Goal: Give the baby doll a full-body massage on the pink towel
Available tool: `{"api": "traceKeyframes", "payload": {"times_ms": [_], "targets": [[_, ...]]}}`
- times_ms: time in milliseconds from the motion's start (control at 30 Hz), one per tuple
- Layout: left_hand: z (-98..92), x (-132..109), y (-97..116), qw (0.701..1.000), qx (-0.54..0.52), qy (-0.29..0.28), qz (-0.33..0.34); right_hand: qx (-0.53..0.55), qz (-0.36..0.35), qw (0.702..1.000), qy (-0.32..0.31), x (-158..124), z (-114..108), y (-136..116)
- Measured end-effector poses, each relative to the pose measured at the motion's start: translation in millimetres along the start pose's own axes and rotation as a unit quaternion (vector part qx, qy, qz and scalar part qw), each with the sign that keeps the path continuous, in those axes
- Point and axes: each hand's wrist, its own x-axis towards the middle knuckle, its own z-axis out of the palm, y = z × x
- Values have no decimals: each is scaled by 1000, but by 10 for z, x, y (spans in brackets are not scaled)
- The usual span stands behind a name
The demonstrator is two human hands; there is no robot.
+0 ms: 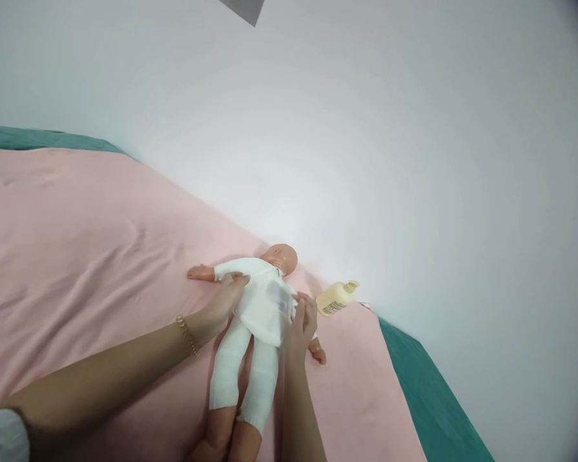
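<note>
A baby doll [283, 258] lies on its back, its head toward the wall and its legs toward me. White leggings [262, 375] reach partway down its legs, and white sleeves cover its arms. Over its torso is a thin white shirt [264, 308] with blurred grey patches on the front. My left hand [228, 298] pinches the shirt's left edge near the doll's chest. On the opposite side, my right hand [304, 317] has its fingers closed at the shirt's other edge. Part of the doll's arm is hidden behind my right hand.
A pale yellow pump bottle [336, 299] lies tilted just right of the doll. Beneath everything spreads a wrinkled pink blanket [91, 256], with a green sheet [424, 385] showing at its edges. The white wall [318, 160] rises directly behind the doll's head.
</note>
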Motion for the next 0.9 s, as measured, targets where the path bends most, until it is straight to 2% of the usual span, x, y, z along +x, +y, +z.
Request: {"api": "traceKeyframes", "payload": {"times_ms": [33, 67, 100, 133, 233, 300, 367, 433, 600, 900], "targets": [[-11, -26, 47, 997, 0, 64, -36, 13, -14, 1000, 6, -114, -68, 31], [-16, -49, 106, 993, 2, 105, -59, 15, -32, 999, -12, -219, -130, 61], [-18, -71, 170, 991, 3, 114, -63, 13, -47, 999, -23, -310, -186, 88], [-17, -91, 231, 995, 4, 90, -47, 9, -59, 998, -33, -385, -235, 111], [-11, -138, 340, 996, 16, -73, 54, -5, -81, 995, -65, -505, -330, 160], [-8, -155, 331, 973, 44, -173, 143, -7, -92, 992, -88, -513, -352, 176], [-7, -158, 283, 946, 68, -236, 213, -3, -107, 988, -113, -495, -351, 185], [-6, -147, 229, 933, 70, -266, 232, -3, -116, 984, -138, -473, -342, 188], [-19, -92, 161, 942, 50, -281, 175, -9, -101, 979, -179, -449, -318, 187], [-28, -72, 98, 924, 91, -323, 181, -32, -61, 980, -185, -424, -246, 204]]}}
